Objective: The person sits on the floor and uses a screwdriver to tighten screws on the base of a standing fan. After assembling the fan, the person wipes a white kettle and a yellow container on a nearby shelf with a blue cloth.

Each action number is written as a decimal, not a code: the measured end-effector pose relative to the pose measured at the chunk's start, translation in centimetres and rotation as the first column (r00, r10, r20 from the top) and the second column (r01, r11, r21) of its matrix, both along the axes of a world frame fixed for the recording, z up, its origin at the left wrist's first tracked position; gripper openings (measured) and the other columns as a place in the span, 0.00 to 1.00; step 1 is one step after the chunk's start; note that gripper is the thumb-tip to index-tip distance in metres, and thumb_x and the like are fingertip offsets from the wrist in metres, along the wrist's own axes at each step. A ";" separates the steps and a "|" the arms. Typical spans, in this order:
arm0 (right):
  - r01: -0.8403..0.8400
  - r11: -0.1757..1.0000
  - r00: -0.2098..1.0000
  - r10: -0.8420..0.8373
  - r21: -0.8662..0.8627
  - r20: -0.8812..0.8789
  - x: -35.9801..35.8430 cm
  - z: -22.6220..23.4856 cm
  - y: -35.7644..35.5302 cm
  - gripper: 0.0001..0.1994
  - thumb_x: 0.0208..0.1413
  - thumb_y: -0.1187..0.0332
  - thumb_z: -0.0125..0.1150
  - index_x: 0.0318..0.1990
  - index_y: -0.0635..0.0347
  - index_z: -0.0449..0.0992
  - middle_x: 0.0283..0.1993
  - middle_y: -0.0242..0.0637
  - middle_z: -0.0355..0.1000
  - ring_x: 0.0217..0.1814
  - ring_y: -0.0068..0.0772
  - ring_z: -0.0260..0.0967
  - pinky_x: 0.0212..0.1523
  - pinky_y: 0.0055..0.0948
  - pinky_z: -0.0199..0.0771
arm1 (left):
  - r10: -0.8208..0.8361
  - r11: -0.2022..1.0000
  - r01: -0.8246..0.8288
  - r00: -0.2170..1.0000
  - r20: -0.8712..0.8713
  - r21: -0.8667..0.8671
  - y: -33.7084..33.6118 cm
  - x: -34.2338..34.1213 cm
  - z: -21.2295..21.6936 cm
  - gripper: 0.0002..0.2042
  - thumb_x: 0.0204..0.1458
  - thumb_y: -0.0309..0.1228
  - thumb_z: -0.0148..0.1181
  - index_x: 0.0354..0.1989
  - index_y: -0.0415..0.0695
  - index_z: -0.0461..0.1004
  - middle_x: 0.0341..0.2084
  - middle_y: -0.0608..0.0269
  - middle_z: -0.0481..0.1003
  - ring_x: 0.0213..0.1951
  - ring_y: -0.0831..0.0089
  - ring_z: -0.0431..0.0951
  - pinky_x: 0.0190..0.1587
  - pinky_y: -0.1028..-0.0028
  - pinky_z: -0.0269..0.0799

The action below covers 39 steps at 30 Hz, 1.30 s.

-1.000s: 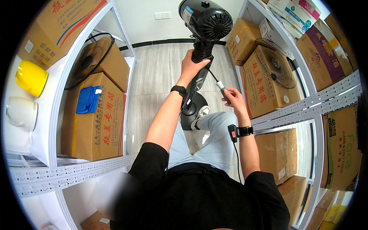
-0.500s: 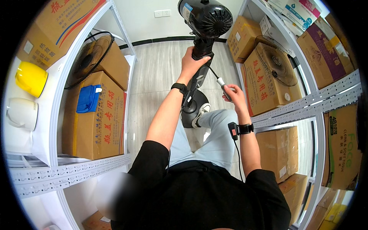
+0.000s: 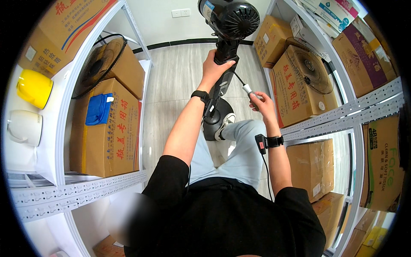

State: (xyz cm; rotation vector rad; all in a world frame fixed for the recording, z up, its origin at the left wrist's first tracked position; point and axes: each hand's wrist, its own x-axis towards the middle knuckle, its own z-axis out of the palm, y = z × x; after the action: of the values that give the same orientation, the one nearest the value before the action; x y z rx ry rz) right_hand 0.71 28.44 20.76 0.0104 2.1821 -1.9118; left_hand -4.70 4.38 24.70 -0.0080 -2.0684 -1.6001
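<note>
A black pedestal fan body (image 3: 235,21) without its grilles stands in front of me on a round black base (image 3: 219,115). My left hand (image 3: 215,70) is wrapped round the fan's neck, just below the motor housing. In my right hand (image 3: 263,104) is a screwdriver (image 3: 248,89) with a grey-and-white handle, gripped by the fingers. Its dark shaft points up and left to the side of the fan's column. Whether the tip sits in a screw is too small to tell.
White metal shelves flank me. On the left are cartons (image 3: 107,141), a fan grille (image 3: 100,64), a blue pouch (image 3: 99,109), and a yellow kettle (image 3: 35,89). At right, another grille (image 3: 309,64) leans by a carton (image 3: 291,85). A wall socket (image 3: 180,13) is ahead.
My right hand and the screwdriver have shifted slightly, the fingers changing position on the handle. My left hand keeps its hold on the fan neck.
</note>
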 end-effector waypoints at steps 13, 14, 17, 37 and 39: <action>-0.048 0.988 0.991 0.066 -0.145 0.120 0.6 0.0 0.7 0.19 0.59 0.51 0.55 0.47 0.56 0.72 0.33 0.31 0.76 0.26 0.14 0.69 0.22 0.13 0.58 | -0.021 1.000 0.021 1.000 0.019 0.008 0.1 0.1 0.3 0.34 0.36 0.43 0.73 0.50 0.39 0.66 0.43 0.51 0.76 0.47 0.62 0.76 0.51 0.68 0.70; -0.020 0.991 0.992 0.036 -0.132 0.121 1.0 0.0 0.9 0.18 0.59 0.52 0.56 0.47 0.56 0.72 0.32 0.31 0.75 0.26 0.14 0.68 0.21 0.13 0.58 | -0.023 1.000 0.022 1.000 0.017 0.008 0.1 0.1 0.3 0.34 0.36 0.43 0.73 0.50 0.39 0.66 0.43 0.51 0.76 0.47 0.62 0.76 0.51 0.68 0.70; 0.081 0.993 0.996 -0.077 -0.084 0.047 2.7 0.7 1.7 0.17 0.57 0.57 0.60 0.47 0.57 0.72 0.31 0.31 0.75 0.24 0.14 0.67 0.19 0.13 0.57 | -0.025 1.000 0.025 1.000 0.015 0.012 0.2 0.2 0.3 0.34 0.36 0.43 0.73 0.49 0.39 0.67 0.43 0.52 0.76 0.47 0.62 0.76 0.51 0.68 0.70; 0.303 0.902 0.800 -0.064 0.309 -0.597 4.3 9.0 -2.0 0.17 0.48 0.64 0.68 0.46 0.56 0.75 0.34 0.39 0.75 0.34 0.29 0.73 0.36 0.27 0.71 | -0.021 1.000 0.020 0.999 0.032 0.023 0.2 0.5 0.7 0.33 0.36 0.42 0.73 0.49 0.38 0.67 0.43 0.52 0.76 0.46 0.64 0.76 0.51 0.68 0.70; 0.328 0.882 0.750 -0.026 0.338 -0.661 4.2 9.3 -2.2 0.17 0.48 0.65 0.68 0.46 0.56 0.74 0.34 0.40 0.75 0.35 0.34 0.73 0.37 0.29 0.72 | -0.020 1.000 0.019 0.999 0.026 0.025 0.2 0.5 0.6 0.33 0.36 0.42 0.73 0.49 0.38 0.67 0.42 0.52 0.76 0.46 0.63 0.76 0.50 0.68 0.70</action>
State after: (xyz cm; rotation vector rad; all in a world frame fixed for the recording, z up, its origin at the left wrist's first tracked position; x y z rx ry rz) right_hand 4.88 26.24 30.01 -0.4363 3.1501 -1.6072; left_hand -4.23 4.60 25.34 0.0011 -2.0747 -1.6454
